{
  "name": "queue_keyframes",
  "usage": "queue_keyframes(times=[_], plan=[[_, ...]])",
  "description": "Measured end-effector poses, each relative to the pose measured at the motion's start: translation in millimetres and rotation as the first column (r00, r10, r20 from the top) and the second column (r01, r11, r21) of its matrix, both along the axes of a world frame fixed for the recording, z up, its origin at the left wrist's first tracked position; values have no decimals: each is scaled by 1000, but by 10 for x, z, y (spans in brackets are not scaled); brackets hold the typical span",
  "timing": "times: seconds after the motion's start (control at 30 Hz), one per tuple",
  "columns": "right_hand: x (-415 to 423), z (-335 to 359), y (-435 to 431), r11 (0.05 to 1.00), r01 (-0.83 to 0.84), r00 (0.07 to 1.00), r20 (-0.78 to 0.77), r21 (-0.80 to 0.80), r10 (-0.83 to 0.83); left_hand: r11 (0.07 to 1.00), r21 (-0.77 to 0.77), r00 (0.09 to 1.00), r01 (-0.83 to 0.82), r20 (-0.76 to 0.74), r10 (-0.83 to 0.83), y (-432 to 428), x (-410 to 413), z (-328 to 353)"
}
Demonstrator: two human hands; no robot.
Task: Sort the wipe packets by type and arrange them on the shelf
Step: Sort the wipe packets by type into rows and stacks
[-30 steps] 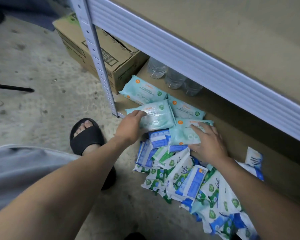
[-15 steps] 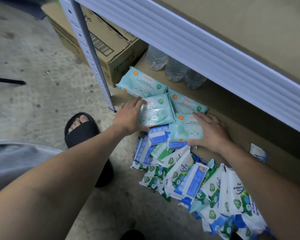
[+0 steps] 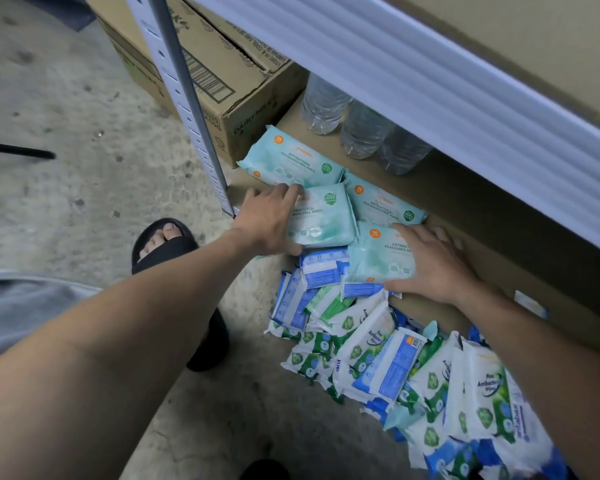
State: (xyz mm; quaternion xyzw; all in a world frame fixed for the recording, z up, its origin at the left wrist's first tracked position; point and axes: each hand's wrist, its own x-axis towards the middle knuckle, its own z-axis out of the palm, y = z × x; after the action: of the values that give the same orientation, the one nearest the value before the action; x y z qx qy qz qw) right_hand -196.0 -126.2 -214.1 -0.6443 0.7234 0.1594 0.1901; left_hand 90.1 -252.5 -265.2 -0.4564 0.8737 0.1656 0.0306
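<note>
Two teal antibacterial wipe packets (image 3: 288, 157) (image 3: 385, 204) lie flat on the brown bottom shelf board (image 3: 471, 209). My left hand (image 3: 269, 221) grips the left end of a third teal packet (image 3: 323, 220) just in front of them, thumb under its near edge. My right hand (image 3: 430, 263) holds another teal packet (image 3: 378, 259) by its right end, fingers along the far edge and thumb at the near edge. Below both hands a loose pile of white-green and blue wipe packets (image 3: 378, 351) spills from the shelf front towards the lower right.
Clear water bottles (image 3: 361, 133) stand at the back of the shelf. The white upper shelf beam (image 3: 430, 84) overhangs it. A grey upright post (image 3: 177, 98) stands left, with a cardboard box (image 3: 222, 81) behind. My foot in a black sandal (image 3: 167, 244) rests on the concrete floor.
Both hands have pushed their teal packets further onto the shelf, up against the two lying there. The view has tilted closer to the shelf.
</note>
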Motion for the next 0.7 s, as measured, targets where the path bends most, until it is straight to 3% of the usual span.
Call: queue_keyframes(times=[0.3,0.43,0.5,0.6,0.7], plan=[[-47,112,-104,960,244,969,-10,-139,-248,969,-162,982,186,18,-186,-601,-81,484],[21,124,-263,946,275,961,54,-170,-270,934,-175,935,312,233,-269,-811,-259,604],[46,39,-298,955,264,960,133,-137,-246,953,-139,925,269,311,-216,-809,-308,533],[67,-129,-298,969,237,964,143,-72,-225,996,30,982,83,169,-87,-697,-348,398],[101,-212,-297,967,242,965,127,-83,-231,994,103,998,25,53,-30,-544,-400,278]])
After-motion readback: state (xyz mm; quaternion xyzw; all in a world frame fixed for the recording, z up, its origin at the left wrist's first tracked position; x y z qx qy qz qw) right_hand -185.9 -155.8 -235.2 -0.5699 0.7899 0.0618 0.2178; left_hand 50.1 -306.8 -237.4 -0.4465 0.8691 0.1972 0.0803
